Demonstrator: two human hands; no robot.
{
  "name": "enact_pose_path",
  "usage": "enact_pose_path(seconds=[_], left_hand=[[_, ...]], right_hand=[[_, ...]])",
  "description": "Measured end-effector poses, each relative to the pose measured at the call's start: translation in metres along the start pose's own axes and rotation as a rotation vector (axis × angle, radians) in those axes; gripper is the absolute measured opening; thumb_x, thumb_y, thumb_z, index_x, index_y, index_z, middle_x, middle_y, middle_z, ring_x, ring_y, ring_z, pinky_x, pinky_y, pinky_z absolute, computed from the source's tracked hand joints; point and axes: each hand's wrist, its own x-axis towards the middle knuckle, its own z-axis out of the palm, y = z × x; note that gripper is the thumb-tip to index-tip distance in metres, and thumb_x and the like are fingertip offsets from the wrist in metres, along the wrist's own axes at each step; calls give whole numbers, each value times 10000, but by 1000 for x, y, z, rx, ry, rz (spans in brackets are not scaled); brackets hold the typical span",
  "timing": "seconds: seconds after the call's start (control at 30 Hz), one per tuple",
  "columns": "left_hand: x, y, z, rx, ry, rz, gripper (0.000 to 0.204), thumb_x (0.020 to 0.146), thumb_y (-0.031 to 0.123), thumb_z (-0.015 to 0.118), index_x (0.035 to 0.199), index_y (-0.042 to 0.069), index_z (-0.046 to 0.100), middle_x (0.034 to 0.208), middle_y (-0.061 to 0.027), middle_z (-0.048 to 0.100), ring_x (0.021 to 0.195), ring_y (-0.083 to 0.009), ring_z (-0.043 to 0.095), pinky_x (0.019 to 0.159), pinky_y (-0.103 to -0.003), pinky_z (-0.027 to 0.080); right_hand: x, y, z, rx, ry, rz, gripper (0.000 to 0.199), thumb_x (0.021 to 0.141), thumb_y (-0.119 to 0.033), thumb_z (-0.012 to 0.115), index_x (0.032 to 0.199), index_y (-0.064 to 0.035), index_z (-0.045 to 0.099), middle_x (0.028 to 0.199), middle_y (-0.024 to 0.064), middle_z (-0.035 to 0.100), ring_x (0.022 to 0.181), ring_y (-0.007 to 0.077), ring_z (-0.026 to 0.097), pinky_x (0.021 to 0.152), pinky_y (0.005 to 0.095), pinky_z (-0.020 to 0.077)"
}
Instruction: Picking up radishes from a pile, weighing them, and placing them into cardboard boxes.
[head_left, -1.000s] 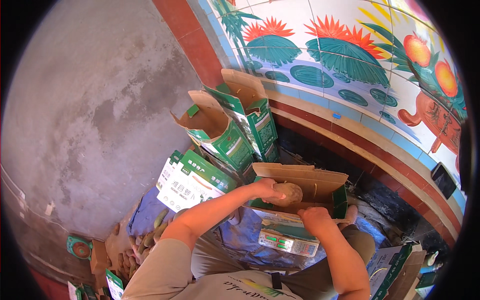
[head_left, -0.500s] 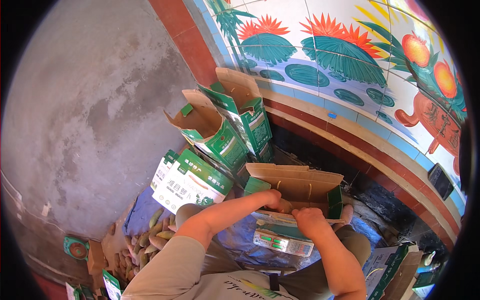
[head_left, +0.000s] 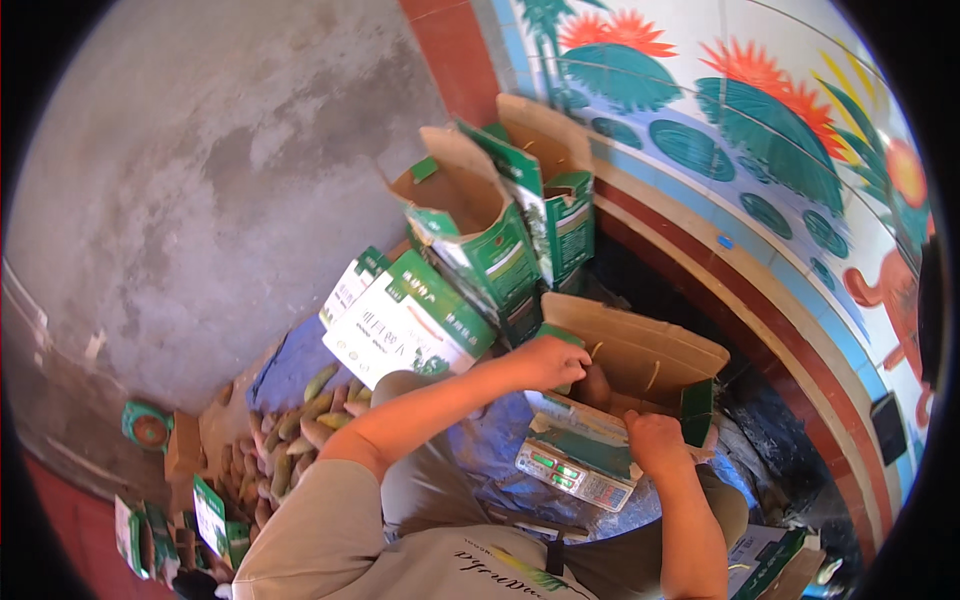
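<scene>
Root in carton, right hand gripping edge

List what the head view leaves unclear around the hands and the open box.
All in the head view:
- Root: lower part hidden by the near side of the open box.
- Left hand: palm hidden by its own back.
- Scale: platform covered by the box.
- Lower-right carton: cut off by the bottom edge.
</scene>
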Motion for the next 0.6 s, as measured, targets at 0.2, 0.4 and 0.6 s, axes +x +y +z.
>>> enact_pose_path(seconds=[0.2,0.4,0.6], left_hand=[[-99,-42,-70,-430,341,-152,251,903,155,573,1104,6,594,995,-69,658,943,-120,598,837,-260,472],[-215,-131,-71,-257,616,-437,256,896,131,573,1105,-17,586,961,-86,654,917,-133,606,821,-271,487],[-338,-209,8,100,606,-866,265,829,248,572,945,25,658,894,-170,657,827,-311,626,748,-381,484]], right_hand=[[10,-3,4,-18,77,-62,75,805,-121,538,849,-73,576,751,139,634,732,314,640,647,420,504],[17,-17,-14,118,142,-97,179,776,-161,624,922,-62,594,810,152,636,765,313,633,684,402,502],[30,-36,-21,195,99,-120,300,759,-80,634,1055,-54,592,916,182,622,830,361,603,714,430,473]])
